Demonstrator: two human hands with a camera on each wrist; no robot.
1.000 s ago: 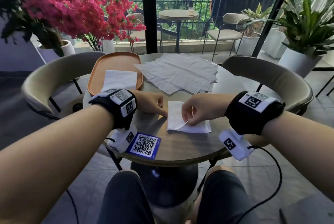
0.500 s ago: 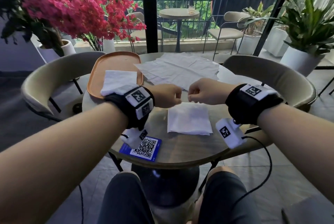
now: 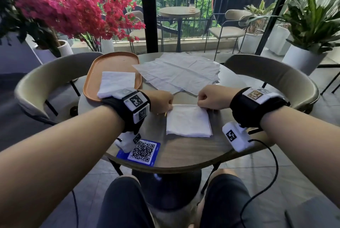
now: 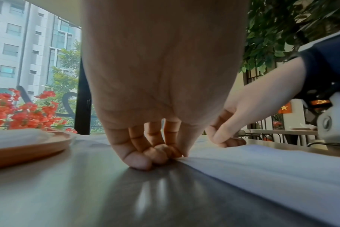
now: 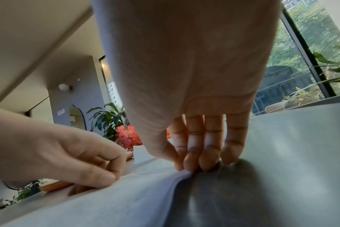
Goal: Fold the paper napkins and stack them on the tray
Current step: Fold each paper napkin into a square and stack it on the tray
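Napkins are partly done: my left hand (image 3: 161, 101) and right hand (image 3: 209, 99) each pinch a far corner of the folded napkin (image 3: 188, 120) on the surface (image 3: 184, 147). Folded ones (image 3: 116, 83), perhaps several, lie in the tray (image 3: 112, 62); unfolded sheets (image 3: 180, 71) wait beyond.

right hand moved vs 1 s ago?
Yes. The right hand went from the folded napkin's near left part to its far right corner, toward the unfolded pile.
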